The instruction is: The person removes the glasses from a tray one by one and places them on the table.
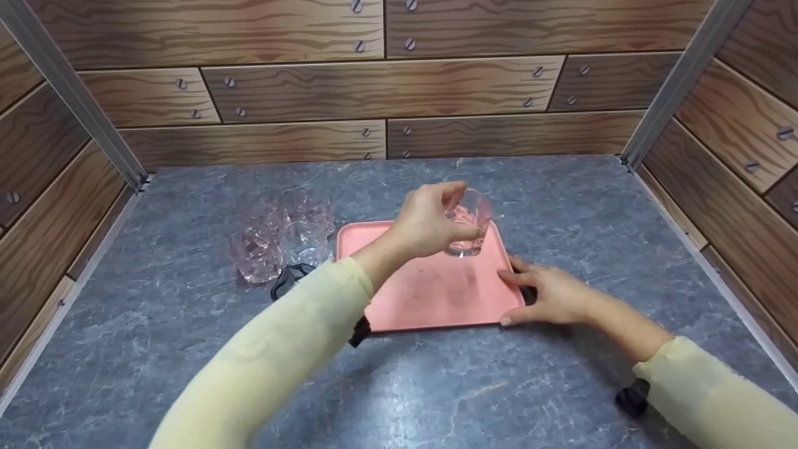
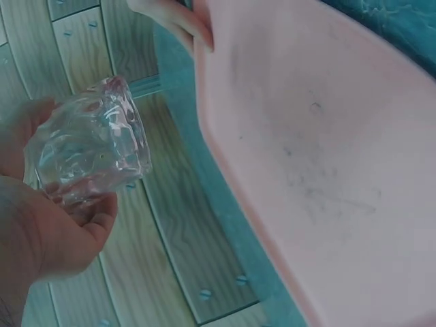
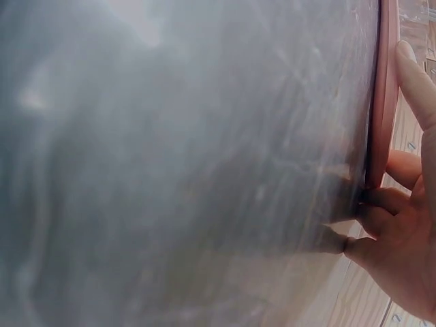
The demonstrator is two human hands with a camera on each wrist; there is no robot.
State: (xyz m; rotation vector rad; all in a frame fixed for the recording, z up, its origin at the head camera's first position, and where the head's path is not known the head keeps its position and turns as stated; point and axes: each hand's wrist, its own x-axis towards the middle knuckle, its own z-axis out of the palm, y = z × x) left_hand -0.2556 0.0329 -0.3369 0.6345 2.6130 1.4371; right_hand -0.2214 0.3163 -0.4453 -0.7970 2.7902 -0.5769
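Note:
A clear drinking glass with a faceted base is held by my left hand, fingers and thumb around its side. It hangs over the far right part of a shallow pink tray. The left wrist view shows the glass from the side, with nothing in it. My right hand grips the tray's right rim near its front corner. In the right wrist view, the thumb lies along the rim and the other fingers bend at its outer side.
Left of the tray stand several pinkish glasses and a clear one. A dark glass is partly hidden behind the left sleeve. Wood-patterned panels enclose the grey marbled table at the back and sides.

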